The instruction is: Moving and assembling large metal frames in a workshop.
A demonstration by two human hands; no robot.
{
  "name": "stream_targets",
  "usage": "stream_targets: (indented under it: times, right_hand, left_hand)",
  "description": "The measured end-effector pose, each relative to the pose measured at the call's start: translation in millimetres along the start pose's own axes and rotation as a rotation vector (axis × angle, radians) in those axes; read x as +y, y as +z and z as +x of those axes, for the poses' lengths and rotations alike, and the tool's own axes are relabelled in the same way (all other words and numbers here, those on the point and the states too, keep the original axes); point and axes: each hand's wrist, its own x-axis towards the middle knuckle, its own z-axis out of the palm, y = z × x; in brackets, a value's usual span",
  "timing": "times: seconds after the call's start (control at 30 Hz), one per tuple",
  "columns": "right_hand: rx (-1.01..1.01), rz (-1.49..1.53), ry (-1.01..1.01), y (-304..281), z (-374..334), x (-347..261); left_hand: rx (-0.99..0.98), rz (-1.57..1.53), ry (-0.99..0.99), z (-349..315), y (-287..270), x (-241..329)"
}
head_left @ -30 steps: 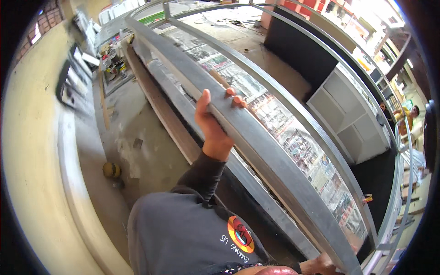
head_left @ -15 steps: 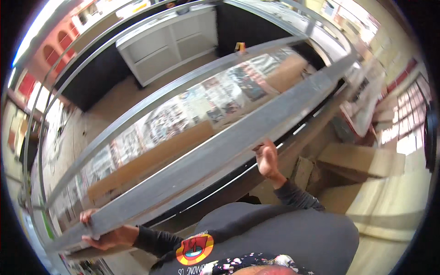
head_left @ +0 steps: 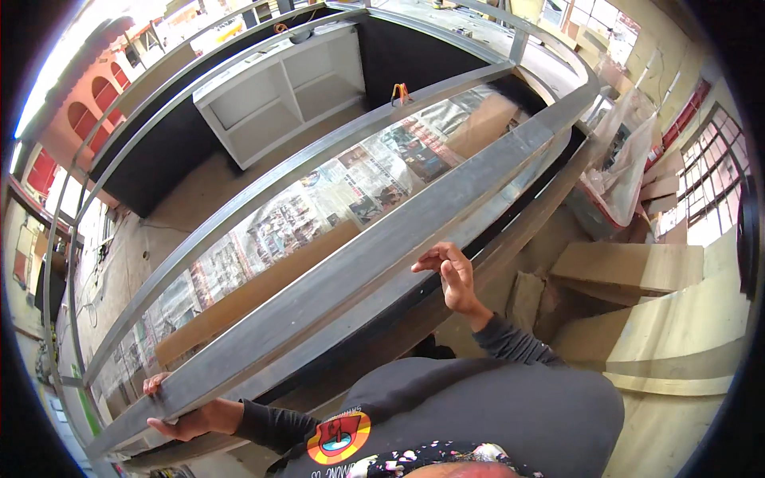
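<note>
Bare concrete floor [head_left: 199, 191] and workshop clutter fill the room around a long metal frame [head_left: 351, 263] that runs from lower left to upper right, with newspaper sheets [head_left: 335, 191] and a cardboard strip [head_left: 255, 291] lying under it.

At the far left, the left hand [head_left: 179, 410] is closed around the near rail of the frame, fingers curled over its top edge and thumb below, bearing its lower end. Further back stands a white shelf unit [head_left: 279, 95] against a black panel. An orange clamp [head_left: 400, 93] sits on the far rail.

To the right, the right hand [head_left: 450, 275] is spread and empty, fingers loosely bent, just beside the rail's lower edge but apart from it. Cardboard boxes [head_left: 629, 267] and a plastic-covered heap [head_left: 621, 151] lie beyond.

By my judgement the frame is held up on one side only; steadying or shifting it remains unfinished.

Half a second ago the right hand lay against the rail; now it has come off, while the left hand keeps its hold at the same end.
</note>
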Motion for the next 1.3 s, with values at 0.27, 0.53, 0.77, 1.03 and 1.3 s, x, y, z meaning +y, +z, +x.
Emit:
stream_targets:
  times: [0.27, 0.53, 0.77, 1.03, 1.3]
  right_hand:
    - [-0.05, 0.016, 0.073, -5, 10, -6]
    - [-0.347, -0.07, 0.099, 57, -4, -14]
    - [-0.748, 0.12, 0.126, 125, -23, -17]
    - [-1.021, 0.183, 0.066, 207, -29, -26]
    - [-0.783, 0.26, -0.003, 269, -49, -1]
  left_hand:
    - [-0.007, -0.087, -0.011, 0, -1, -23]
    - [-0.024, -0.252, -0.042, -7, 14, -16]
    - [0.115, -0.071, 0.115, -9, 17, -14]
    - [0.13, -0.099, 0.084, -9, 18, -18]
    - [0.244, 0.175, 0.06, -17, 16, -18]
